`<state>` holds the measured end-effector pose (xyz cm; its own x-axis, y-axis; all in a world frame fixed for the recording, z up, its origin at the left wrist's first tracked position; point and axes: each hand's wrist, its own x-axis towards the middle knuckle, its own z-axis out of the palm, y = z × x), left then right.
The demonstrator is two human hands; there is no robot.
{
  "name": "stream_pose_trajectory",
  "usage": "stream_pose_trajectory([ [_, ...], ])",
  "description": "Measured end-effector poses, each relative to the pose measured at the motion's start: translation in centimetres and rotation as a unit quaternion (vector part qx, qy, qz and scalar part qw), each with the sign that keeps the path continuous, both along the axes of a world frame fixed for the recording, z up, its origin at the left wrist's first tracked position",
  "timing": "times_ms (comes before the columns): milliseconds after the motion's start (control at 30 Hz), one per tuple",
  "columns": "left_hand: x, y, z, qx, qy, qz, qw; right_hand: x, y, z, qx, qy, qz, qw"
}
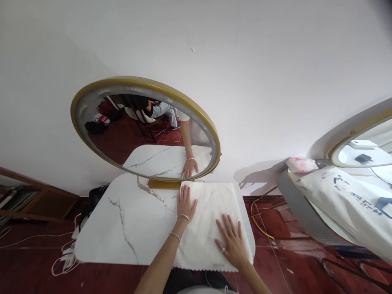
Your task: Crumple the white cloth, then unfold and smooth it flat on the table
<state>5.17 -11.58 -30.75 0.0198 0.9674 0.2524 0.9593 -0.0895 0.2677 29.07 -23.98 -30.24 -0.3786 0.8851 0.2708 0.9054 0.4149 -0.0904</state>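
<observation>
A white cloth (pixel 208 228) with zigzag-cut edges lies spread over the right part of a marble-patterned table (pixel 122 220). My left hand (pixel 186 203) rests flat on the cloth's upper left edge, fingers stretched out toward the mirror. Lower down on the right side of the cloth lies my right hand (pixel 231 241), palm down, with its fingers spread. Neither hand grips anything. Slight wrinkles show in the cloth between the hands. Small faint print is visible at its lower right edge.
A gold-rimmed oval mirror (pixel 145 130) stands at the table's back edge on a gold base (pixel 163 184), reflecting my arm and a seated person. To the right, another table holds a printed white bag (pixel 352 200) and a tissue pack (pixel 301 165). White cables (pixel 69 255) lie at left.
</observation>
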Motion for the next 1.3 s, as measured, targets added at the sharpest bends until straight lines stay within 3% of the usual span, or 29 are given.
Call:
stream_pose_trajectory([
  [233, -5.4, -1.0, 0.2, -0.025, 0.017, 0.030, 0.999, -3.5, -0.1, 1.0, -0.055, 0.019, 0.141, 0.988],
  [467, -14.4, -1.4, 0.6, -0.037, 0.035, 0.056, 0.997, -11.8, 0.2, 1.1, -0.084, 0.055, 0.162, 0.982],
  [567, -16.8, -1.6, 0.9, -0.028, 0.048, 0.050, 0.997, -14.6, 0.2, 1.1, -0.088, 0.065, 0.150, 0.983],
  [667, -15.5, -0.8, 1.3, -0.020, 0.061, -0.074, 0.995, -15.6, 0.2, 1.1, -0.079, 0.063, 0.128, 0.987],
  [767, -10.4, 0.5, 1.2, -0.028, 0.061, -0.205, 0.976, -15.0, -0.1, 0.9, -0.063, 0.043, 0.112, 0.991],
  [900, -2.5, 1.7, 0.7, -0.026, 0.041, -0.253, 0.966, -13.3, -0.9, 0.6, -0.054, 0.011, 0.083, 0.995],
  [1000, -0.1, 1.7, 0.3, -0.027, 0.026, -0.253, 0.967, -12.6, -1.4, 0.6, -0.054, -0.002, 0.059, 0.997],
  [1133, -2.3, 1.3, 0.2, -0.026, 0.022, -0.257, 0.966, -14.3, -1.8, 1.0, -0.070, 0.001, 0.063, 0.996],
  [1300, -9.3, 1.1, 0.6, -0.025, 0.048, -0.235, 0.971, -20.1, -1.6, 1.3, -0.103, 0.020, 0.094, 0.990],
])
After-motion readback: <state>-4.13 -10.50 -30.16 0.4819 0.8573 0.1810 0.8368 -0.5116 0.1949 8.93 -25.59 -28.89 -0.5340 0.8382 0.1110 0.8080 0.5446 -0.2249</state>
